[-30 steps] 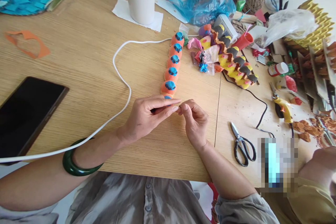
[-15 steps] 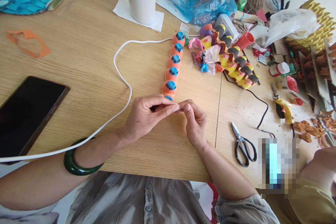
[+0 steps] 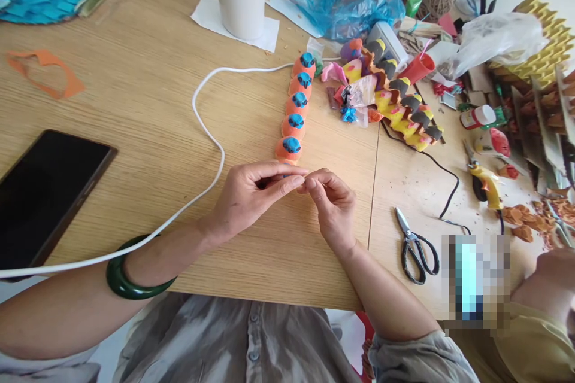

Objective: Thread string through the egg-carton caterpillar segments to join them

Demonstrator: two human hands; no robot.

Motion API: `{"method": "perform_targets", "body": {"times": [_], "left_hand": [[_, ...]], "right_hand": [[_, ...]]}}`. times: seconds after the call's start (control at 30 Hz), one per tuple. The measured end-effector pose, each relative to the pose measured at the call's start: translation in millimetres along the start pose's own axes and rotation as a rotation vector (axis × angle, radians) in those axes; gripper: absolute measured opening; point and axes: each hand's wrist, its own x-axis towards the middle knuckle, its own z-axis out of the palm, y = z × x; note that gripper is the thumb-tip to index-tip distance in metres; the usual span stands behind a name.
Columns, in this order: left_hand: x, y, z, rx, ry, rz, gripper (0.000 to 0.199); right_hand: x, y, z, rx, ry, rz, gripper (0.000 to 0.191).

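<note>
My left hand point(image 3: 256, 194) is pinched closed just in front of a row of orange egg-carton cups point(image 3: 294, 105), each topped with blue and small dark marks. My right hand point(image 3: 332, 203) is also pinched, its fingertips meeting those of the left. What lies between the fingers is too small to make out. The nearest end of the orange row is partly hidden behind my hands. To the right of my right hand lie scissors point(image 3: 415, 245) with black handles, blades pointing away from me.
A white cable point(image 3: 195, 102) curves over the wooden table and across my left forearm. At left lies a black phone point(image 3: 49, 191). Painted egg-carton pieces point(image 3: 404, 111), a blue plastic bag point(image 3: 348, 3) and a yellow glue gun point(image 3: 487, 185) crowd the right. Another person's arm point(image 3: 548, 287) shows there.
My right thumb and fingers have shifted slightly and draw closer to the left fingertips. The left hand keeps nearly the same pose. The objects on the table stay put.
</note>
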Motion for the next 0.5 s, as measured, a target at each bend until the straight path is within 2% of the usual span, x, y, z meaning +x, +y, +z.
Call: {"method": "perform_targets", "body": {"times": [0.1, 0.23, 0.5], "left_hand": [[0.6, -0.3, -0.2, 0.032, -0.010, 0.043, 0.009], [0.4, 0.0, -0.6, 0.041, 0.007, 0.067, 0.009], [-1.4, -3.5, -1.2, 0.047, -0.018, 0.049, 0.018]], "right_hand": [[-0.7, -0.9, -0.2, -0.017, -0.030, -0.001, 0.024], [-0.6, -1.7, -1.1, -0.061, -0.002, 0.005, 0.029], [-1.5, 2.2, -2.5, -0.119, -0.044, -0.066, 0.020]]}}
